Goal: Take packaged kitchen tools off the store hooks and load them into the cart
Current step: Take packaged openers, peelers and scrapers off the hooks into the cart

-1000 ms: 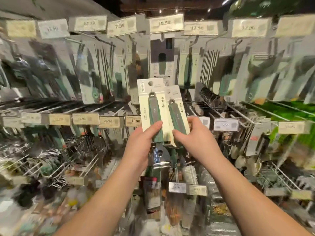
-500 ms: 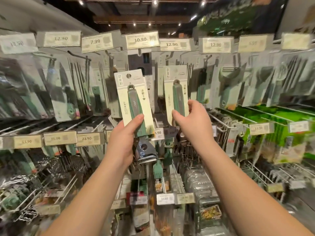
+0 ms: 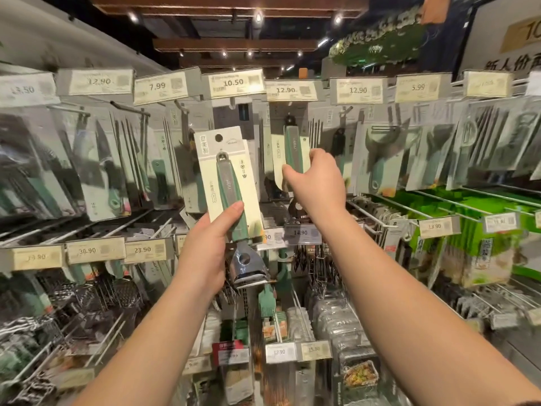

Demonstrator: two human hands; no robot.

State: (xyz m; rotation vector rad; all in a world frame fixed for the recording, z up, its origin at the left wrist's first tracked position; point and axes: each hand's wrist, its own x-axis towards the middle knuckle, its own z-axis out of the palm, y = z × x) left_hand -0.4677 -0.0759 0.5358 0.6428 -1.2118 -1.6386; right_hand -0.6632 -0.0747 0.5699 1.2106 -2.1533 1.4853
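My left hand (image 3: 205,253) grips a packaged tool (image 3: 227,183) with a green-grey handle on a cream card, its shiny metal head hanging below the card. It is held upright in front of the hook wall. My right hand (image 3: 314,186) holds a second, matching packaged tool (image 3: 291,152) higher and further back, up among the hanging packs under the 12.90 tag (image 3: 291,89). Whether that card hangs on a hook cannot be told. No cart is in view.
Rows of metal hooks (image 3: 380,221) with packaged peelers, knives and skewers cover the wall, with price tags (image 3: 234,82) on their ends. Graters and brushes hang lower down. Green packs (image 3: 474,230) fill the right side. Hook tips stick out towards me.
The two packs, held side by side a second ago, have separated. My right hand lifted its pack up and back towards the top hook row; my left hand stayed lower with its pack.
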